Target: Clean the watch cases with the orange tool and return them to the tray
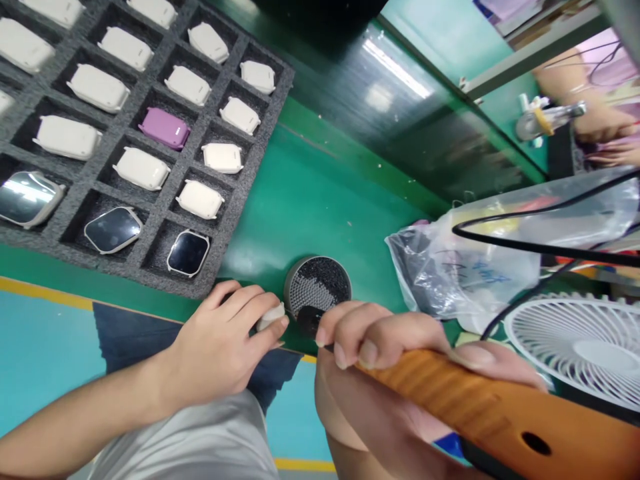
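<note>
My left hand (235,333) is closed on a small pale watch case (271,317), mostly hidden by my fingers, beside the front edge of the green bench. In my right hand (380,333) lies an orange electric screwdriver (450,390), its black nose pointing left toward the watch case; the tip is not clearly seen. Just beyond the nose stands a round cup (320,280) holding tiny dark pieces over a dimpled grey surface. At the left, a dark foam tray (220,227) carries several white watch cases (135,167), one purple case (165,127) and several with dark screens up (189,253).
A clear plastic bag (460,260) sits at the right, with a black cable (540,247) crossing it. Below it is a white fan (585,353). Another person's hands (607,130) show at the far right, beyond a metal frame.
</note>
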Demonstrator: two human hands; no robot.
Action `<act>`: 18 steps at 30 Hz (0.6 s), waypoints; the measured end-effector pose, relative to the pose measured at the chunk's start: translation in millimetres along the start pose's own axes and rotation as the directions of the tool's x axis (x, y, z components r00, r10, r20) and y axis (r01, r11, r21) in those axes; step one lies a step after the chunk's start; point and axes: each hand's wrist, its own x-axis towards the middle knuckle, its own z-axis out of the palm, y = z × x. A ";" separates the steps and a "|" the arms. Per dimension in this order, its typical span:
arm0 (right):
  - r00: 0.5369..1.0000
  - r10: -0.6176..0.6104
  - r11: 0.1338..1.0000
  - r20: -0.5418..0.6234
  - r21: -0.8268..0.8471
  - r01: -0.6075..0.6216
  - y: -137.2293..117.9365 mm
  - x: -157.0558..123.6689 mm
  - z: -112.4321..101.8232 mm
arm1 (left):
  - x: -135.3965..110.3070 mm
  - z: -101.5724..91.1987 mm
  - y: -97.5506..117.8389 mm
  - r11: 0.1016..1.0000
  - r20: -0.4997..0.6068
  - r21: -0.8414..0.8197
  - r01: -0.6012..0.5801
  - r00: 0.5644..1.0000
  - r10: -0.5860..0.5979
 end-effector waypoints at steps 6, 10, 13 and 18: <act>1.000 0.026 1.000 -0.010 -0.008 -0.026 -0.5 0.4 0.1 | 0.2 -0.7 0.1 1.000 0.005 -0.008 -0.002 1.000 0.002; 0.999 0.046 0.999 0.008 -0.014 -0.046 -2.5 -1.5 -1.6 | 0.3 -0.4 -0.1 1.000 0.011 -0.006 -0.011 1.000 0.011; 1.000 0.019 1.000 0.005 -0.010 -0.019 -0.1 -1.1 -0.1 | 0.1 -0.2 -0.6 1.000 0.010 -0.001 -0.016 1.000 0.016; 0.999 0.011 1.000 -0.032 -0.022 -0.011 3.9 -0.5 3.1 | 0.1 0.4 -0.7 1.000 0.001 -0.008 -0.008 1.000 0.008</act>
